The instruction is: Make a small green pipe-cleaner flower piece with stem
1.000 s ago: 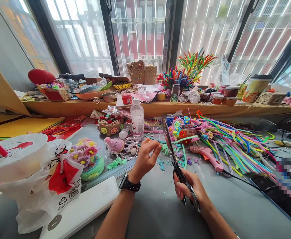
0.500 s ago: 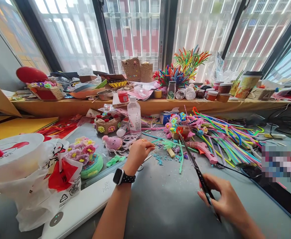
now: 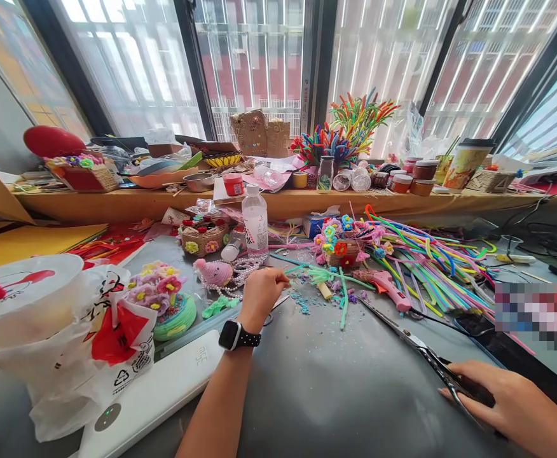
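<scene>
Over grey tabletop (image 3: 302,394), right hand (image 3: 502,391) around scissors (image 3: 420,343) handles, left hand (image 3: 262,292) pinched, contents unclear

bright daylight comes in through the big windows (image 3: 254,57); the glass (image 3: 111,38) looks nearly white in spots; the grey worktop (image 3: 307,394) has a soft, pale shine; the scissors (image 3: 418,342) glint a little; the window frames (image 3: 53,60) lean and stretch near the edges; blocky squares (image 3: 540,317) hide a patch at the right.

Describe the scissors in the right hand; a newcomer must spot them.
On the grey table, look right, nearer than the pink glue gun. The right hand holds the scissors by their handles; unlike the corded gun, they have long, slim metal blades.
</scene>
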`<state>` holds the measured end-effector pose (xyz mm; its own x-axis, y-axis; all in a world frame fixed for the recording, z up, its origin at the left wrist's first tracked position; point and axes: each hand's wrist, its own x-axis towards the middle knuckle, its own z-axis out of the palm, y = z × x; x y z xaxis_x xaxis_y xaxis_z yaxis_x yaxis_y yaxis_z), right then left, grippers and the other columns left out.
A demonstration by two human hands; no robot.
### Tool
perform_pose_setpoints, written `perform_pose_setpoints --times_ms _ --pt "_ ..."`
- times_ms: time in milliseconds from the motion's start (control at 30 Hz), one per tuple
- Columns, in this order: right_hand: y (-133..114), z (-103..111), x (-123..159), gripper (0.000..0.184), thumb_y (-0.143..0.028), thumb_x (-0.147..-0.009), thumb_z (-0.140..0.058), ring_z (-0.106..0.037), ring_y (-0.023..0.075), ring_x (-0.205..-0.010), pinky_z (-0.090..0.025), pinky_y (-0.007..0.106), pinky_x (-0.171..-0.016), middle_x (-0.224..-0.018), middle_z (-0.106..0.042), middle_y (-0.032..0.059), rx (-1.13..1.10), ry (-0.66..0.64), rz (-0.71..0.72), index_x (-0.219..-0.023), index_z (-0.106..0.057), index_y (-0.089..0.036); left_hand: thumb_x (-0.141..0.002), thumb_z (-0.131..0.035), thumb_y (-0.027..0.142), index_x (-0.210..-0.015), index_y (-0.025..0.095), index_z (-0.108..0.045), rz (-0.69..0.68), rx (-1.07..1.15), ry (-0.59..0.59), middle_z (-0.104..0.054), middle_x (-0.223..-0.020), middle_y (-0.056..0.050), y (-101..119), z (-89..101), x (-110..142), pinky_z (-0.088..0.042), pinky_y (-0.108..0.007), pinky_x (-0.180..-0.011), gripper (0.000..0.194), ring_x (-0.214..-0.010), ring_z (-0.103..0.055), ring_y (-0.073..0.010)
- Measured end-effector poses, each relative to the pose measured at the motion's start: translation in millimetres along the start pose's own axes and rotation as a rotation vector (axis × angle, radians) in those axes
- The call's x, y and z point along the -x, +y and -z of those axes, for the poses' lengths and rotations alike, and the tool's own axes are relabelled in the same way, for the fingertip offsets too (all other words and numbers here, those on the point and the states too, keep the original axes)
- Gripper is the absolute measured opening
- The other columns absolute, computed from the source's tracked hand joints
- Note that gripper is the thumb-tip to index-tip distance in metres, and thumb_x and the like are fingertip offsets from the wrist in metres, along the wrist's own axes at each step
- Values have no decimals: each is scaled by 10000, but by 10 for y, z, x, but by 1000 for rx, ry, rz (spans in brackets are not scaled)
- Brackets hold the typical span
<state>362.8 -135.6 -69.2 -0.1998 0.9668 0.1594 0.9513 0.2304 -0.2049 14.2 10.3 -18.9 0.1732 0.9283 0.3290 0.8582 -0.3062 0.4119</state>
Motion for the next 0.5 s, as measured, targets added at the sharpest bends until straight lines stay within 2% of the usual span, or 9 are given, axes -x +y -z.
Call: perform_pose_setpoints --times_ms 167,267,367,500 --pt "121 84 -92 215 -383 -615 -594 -593 168 -583 -467 212 -486 -714 -634 38 -47 -117 2 -756 -656 -234 -711 -483 181 -745 215 -664 14 -54 -32 -663 -777 -33 -2 -16 0 -386 -277 -644 187 -724 -588 -191" --pt "98 159 -231 140 -334 -645 -569 -576 146 -578 -439 200 -492 -684 -622 26 -75 -175 1 -698 -645 -228 -711 -492 197 -774 219 -643 22 -65 -30 -663 -768 -21 4 -20 3 -374 -268 -618 165 -717 -587 -185" --pt "-163 243 -546 201 -317 -755 -449 -561 139 -670 -419 218 -595 -758 -603 22 -35 -128 -16 -727 -626 -225 -681 -534 199 -772 220 -599 24 -50 -16 -659 -712 17 15 -16 5 -354 -246 -590 114 -688 -582 -159" --pt "-753 234 -1195 224 -250 -804 -394 -533 143 -787 -377 226 -701 -862 -574 31 5 -12 19 -825 -614 -208 -667 -552 196 -756 216 -553 15 -61 -10 -648 -682 46 27 -2 6 -337 -242 -611 91 -699 -574 -145"
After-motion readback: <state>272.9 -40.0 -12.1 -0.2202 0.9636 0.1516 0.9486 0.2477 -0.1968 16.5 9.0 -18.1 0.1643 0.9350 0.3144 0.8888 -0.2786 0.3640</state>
